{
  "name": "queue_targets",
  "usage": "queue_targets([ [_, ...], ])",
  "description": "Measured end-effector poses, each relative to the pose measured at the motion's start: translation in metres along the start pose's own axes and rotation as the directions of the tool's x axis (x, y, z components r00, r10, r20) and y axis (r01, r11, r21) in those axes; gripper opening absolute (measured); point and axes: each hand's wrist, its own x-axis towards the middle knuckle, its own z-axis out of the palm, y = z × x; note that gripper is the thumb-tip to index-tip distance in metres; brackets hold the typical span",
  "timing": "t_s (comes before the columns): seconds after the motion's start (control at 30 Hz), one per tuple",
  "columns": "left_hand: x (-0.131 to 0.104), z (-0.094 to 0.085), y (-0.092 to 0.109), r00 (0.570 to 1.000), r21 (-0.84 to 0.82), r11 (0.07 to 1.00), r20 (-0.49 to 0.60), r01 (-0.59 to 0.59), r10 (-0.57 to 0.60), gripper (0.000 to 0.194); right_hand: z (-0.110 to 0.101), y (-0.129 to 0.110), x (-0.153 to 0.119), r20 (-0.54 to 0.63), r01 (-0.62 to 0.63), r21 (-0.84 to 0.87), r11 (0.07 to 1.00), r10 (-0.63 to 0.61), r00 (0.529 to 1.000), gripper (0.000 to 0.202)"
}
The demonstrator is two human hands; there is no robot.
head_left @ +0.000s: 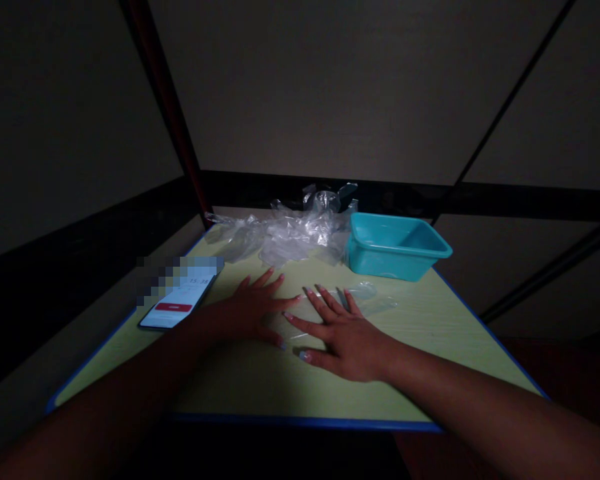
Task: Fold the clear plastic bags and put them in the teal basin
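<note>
A thin clear plastic sheet (pixel 373 301) lies flat on the table, with narrow finger-like ends at its right, like a disposable glove. My right hand (pixel 347 340) rests palm down over it, fingers spread and pointing left. Just to the left, my left hand (pixel 255 308) is also palm down with its fingers apart, close to the fingertips of the right. Both hands hide much of the plastic, so its full outline cannot be made out. Neither hand grips anything.
Behind my hands sits a crumpled heap of clear plastic pieces (pixel 300 233). A turquoise plastic basket (pixel 403 263) stands at the back right. To the left lies a phone (pixel 177 300) with a lit screen. The pale table (pixel 240 393) has a blue edge; walls rise behind it.
</note>
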Motion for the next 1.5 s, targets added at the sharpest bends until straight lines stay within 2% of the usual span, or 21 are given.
queue_targets([
  [0.1, 0.0, -0.001, 0.0, 1.0, 0.005, 1.0, 0.0, 0.0, 0.0, 0.088, -0.003, -0.004, -0.002, -0.038, 0.05, -0.052, 0.997, -0.052, 0.998, 0.063],
  [0.3, 0.001, -0.001, 0.001, 0.999, 0.043, 0.999, 0.024, 0.026, -0.027, 0.086, -0.008, -0.01, -0.006, -0.019, 0.157, -0.097, 0.983, -0.16, 0.987, 0.06],
  [0.57, 0.002, 0.004, -0.006, 1.0, 0.026, 0.999, 0.006, 0.024, -0.024, 0.087, -0.008, -0.011, -0.009, -0.021, 0.124, -0.114, 0.986, -0.127, 0.992, 0.072],
  [0.87, -0.008, -0.013, -0.004, 0.991, 0.008, 0.996, 0.101, 0.09, -0.09, 0.09, -0.005, -0.009, -0.006, -0.028, 0.08, -0.128, 0.988, -0.084, 0.996, 0.076],
  [1.1, 0.0, -0.007, 0.006, 0.995, 0.022, 1.0, -0.094, 0.018, -0.016, 0.075, -0.002, -0.01, -0.006, -0.012, 0.103, -0.095, 0.99, -0.105, 0.994, 0.079],
  [1.3, 0.005, 0.001, 0.006, 1.0, 0.052, 0.999, -0.03, 0.006, -0.005, 0.084, -0.001, -0.011, -0.008, 0.01, 0.063, -0.096, 0.993, -0.062, 0.998, 0.083],
  [1.5, 0.008, 0.008, -0.004, 0.999, 0.07, 0.998, -0.046, 0.005, -0.002, 0.085, -0.003, -0.008, -0.017, 0.032, 0.009, -0.102, 0.995, -0.006, 0.999, 0.084],
])
